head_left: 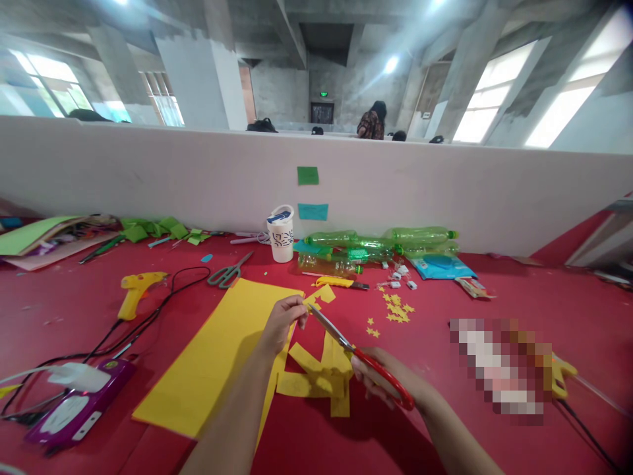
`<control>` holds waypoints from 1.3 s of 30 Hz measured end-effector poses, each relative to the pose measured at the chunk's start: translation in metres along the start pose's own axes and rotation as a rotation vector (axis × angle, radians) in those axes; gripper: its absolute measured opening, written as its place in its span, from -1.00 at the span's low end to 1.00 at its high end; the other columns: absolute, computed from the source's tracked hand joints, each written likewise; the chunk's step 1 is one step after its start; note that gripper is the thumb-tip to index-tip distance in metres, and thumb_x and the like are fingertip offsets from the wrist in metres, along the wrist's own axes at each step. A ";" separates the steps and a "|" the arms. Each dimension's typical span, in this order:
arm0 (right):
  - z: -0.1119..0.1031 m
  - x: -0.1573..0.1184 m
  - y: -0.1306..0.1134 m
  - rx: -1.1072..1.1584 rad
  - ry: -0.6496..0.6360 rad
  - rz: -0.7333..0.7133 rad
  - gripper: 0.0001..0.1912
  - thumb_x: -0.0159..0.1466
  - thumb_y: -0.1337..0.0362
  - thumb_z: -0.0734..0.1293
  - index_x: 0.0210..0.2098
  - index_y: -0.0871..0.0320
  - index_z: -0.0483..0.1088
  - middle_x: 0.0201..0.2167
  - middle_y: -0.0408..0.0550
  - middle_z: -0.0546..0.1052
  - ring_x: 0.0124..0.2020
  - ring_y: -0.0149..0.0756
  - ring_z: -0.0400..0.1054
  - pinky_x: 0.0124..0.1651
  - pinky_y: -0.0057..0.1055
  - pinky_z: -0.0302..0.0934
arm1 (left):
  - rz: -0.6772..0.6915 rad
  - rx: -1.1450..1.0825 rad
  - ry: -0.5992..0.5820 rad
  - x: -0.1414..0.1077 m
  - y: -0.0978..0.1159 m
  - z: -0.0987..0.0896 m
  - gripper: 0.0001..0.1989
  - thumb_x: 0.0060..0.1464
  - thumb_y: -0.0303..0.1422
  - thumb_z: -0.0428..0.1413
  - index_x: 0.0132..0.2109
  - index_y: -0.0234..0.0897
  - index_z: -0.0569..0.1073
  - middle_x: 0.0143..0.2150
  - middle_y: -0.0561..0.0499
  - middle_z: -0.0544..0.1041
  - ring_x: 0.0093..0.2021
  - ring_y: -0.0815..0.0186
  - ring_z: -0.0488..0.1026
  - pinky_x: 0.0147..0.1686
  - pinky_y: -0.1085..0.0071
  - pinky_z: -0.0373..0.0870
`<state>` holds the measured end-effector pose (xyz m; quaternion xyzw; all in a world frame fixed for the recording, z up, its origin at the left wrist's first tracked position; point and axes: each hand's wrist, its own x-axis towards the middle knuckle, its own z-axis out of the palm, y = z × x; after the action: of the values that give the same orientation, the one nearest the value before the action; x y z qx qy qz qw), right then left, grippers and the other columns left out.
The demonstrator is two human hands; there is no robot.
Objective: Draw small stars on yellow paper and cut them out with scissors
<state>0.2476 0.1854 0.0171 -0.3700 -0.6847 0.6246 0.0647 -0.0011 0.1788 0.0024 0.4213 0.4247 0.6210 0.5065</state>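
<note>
My right hand [378, 376] is closed around the handles of red-handled scissors [376, 367], whose blades point up and left. The blade tips meet a small yellow piece [310, 307] pinched in my left hand [287, 320]; its exact shape is mostly hidden by the fingers. Under my left forearm lies a large yellow sheet [198, 369]. Several yellow strips [316, 382] overlap on the table between my hands. Just beyond the scissors, small yellow stars [397, 309] lie in a loose group, and a yellow scrap [326, 294] rests near the left fingertips.
Across the back stand a white cup [281, 241] and green plastic bottles [376, 241] lying down, with a yellow utility knife [339, 283] in front. At left are grey scissors [230, 274], a yellow glue gun [136, 290] with its cable, and a purple power strip [84, 406].
</note>
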 end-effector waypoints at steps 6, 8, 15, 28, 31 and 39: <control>0.000 -0.002 -0.003 -0.015 0.024 0.021 -0.58 0.22 -0.09 0.14 -0.43 0.17 0.23 -0.66 -0.26 0.24 -0.79 -0.59 0.01 -0.78 -0.64 -0.02 | -0.004 0.021 0.002 0.001 -0.001 0.000 -0.87 -0.06 -0.44 0.07 -0.53 -0.31 0.33 -0.66 0.12 0.32 -0.63 0.47 0.22 -0.58 0.51 0.17; 0.000 -0.003 -0.005 -0.020 0.017 0.030 -0.57 0.21 -0.10 0.14 -0.43 0.17 0.23 -0.65 -0.25 0.24 -0.79 -0.59 0.02 -0.78 -0.64 -0.01 | -0.010 0.023 0.002 0.001 -0.001 0.000 -0.87 -0.06 -0.43 0.07 -0.53 -0.31 0.33 -0.66 0.12 0.33 -0.63 0.47 0.22 -0.58 0.52 0.17; -0.003 -0.004 -0.009 -0.035 0.003 0.039 -0.56 0.22 -0.10 0.15 -0.44 0.18 0.21 -0.67 -0.26 0.25 -0.81 -0.61 0.03 -0.71 -0.62 0.06 | -0.041 0.046 -0.002 -0.001 0.002 0.000 -0.87 -0.06 -0.41 0.09 -0.52 -0.32 0.34 -0.66 0.12 0.33 -0.64 0.48 0.22 -0.59 0.52 0.17; -0.005 -0.005 -0.007 -0.044 0.017 0.036 -0.56 0.22 -0.10 0.16 -0.45 0.17 0.22 -0.72 -0.28 0.23 -0.80 -0.59 0.04 -0.69 -0.59 0.06 | -0.075 0.066 -0.005 -0.002 0.008 -0.001 -0.84 -0.12 -0.36 0.13 -0.54 -0.32 0.35 -0.68 0.12 0.31 -0.67 0.48 0.21 -0.62 0.52 0.14; -0.004 -0.005 -0.006 -0.024 0.024 0.027 -0.57 0.22 -0.10 0.17 -0.46 0.17 0.21 -0.73 -0.29 0.21 -0.80 -0.58 0.04 -0.66 -0.58 0.09 | -0.071 0.073 -0.009 -0.002 0.008 -0.001 -0.84 -0.11 -0.36 0.13 -0.54 -0.32 0.35 -0.68 0.12 0.31 -0.67 0.48 0.21 -0.62 0.52 0.14; -0.005 -0.006 -0.012 -0.024 -0.001 0.081 -0.57 0.21 -0.10 0.17 -0.45 0.17 0.22 -0.73 -0.28 0.22 -0.80 -0.55 0.06 -0.66 -0.56 0.11 | -0.055 0.085 -0.037 -0.002 0.009 -0.002 -0.83 -0.08 -0.38 0.11 -0.56 -0.33 0.34 -0.68 0.12 0.31 -0.66 0.48 0.22 -0.60 0.52 0.15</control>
<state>0.2500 0.1868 0.0311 -0.3978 -0.6767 0.6186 0.0348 -0.0051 0.1752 0.0099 0.4419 0.4526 0.5804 0.5128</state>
